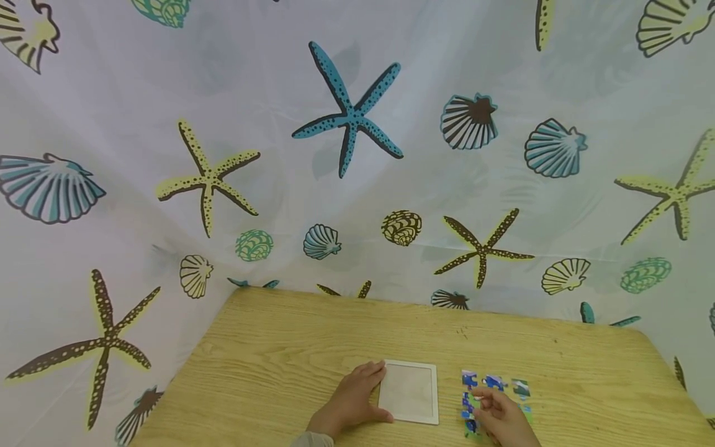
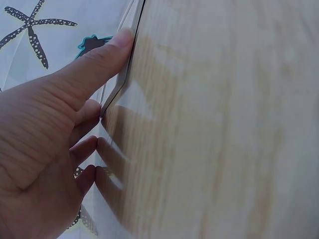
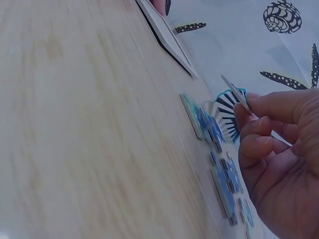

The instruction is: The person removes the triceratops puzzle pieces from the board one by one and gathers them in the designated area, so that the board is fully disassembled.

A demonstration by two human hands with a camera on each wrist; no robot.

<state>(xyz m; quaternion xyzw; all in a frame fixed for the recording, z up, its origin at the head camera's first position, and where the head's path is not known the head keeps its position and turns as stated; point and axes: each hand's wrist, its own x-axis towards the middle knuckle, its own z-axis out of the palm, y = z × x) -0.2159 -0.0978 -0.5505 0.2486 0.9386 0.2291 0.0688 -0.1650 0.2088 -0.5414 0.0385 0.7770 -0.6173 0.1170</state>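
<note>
A square white-rimmed puzzle tray [image 1: 435,397] with a bare beige inside lies flat on the table. My left hand [image 1: 353,397] holds it along its left side, thumb at the near corner and fingers at the far one. In the left wrist view the thumb [image 2: 112,52] lies against the tray's edge [image 2: 119,91]. Over the jigsaw pieces [image 1: 468,379] to the right, my right hand [image 1: 499,417] pinches one thin puzzle piece [image 3: 233,91], seen edge-on in the right wrist view. The fingers hide part of the pieces below.
The wooden table [image 1: 268,347] runs back to a white curtain [image 1: 268,74] printed with starfish and shells, which also rises at both sides. More jigsaw pieces [image 1: 521,388] in blue, green and purple lie in loose rows right of the tray.
</note>
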